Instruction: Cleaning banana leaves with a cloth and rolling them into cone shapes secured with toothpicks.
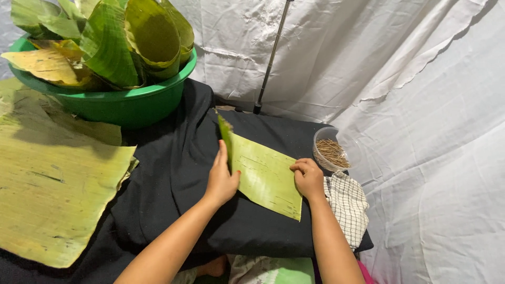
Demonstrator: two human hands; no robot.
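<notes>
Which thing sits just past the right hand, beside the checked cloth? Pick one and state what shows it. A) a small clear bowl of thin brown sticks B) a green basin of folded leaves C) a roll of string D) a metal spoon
A: the small clear bowl, filled with thin brown sticks, stands just beyond the right hand, next to the checked cloth.
</notes>
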